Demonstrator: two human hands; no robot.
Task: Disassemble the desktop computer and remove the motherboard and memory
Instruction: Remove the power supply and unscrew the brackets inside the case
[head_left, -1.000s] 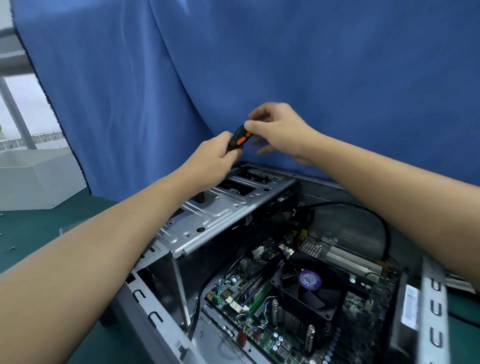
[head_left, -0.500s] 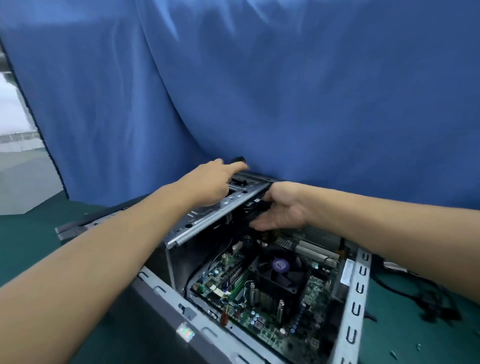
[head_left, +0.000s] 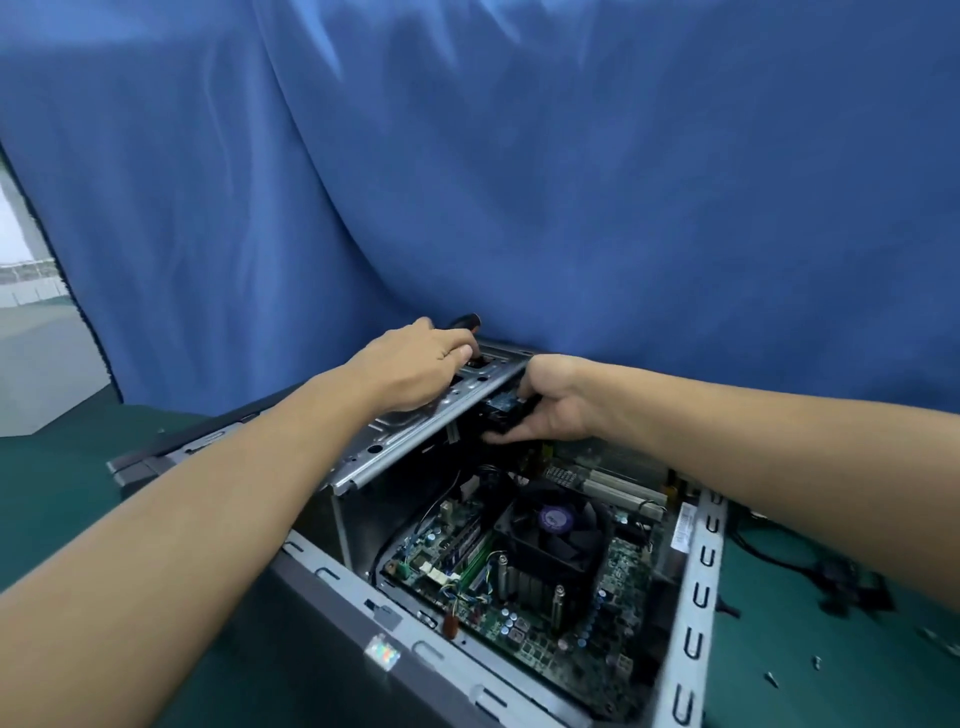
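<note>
Motherboard (head_left: 626, 579) fan (head_left: 545, 543) carries a purple label (head_left: 556, 518), writing too blurred.

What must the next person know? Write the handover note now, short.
Left hand grips the screwdriver on top of the drive cage.
Right hand reaches under the cage and holds a black part there.
Motherboard sits in the open case, with the fan and memory on it.
Done: side panel off.
Left: free the part under the cage, then pull the memory and motherboard.
</note>
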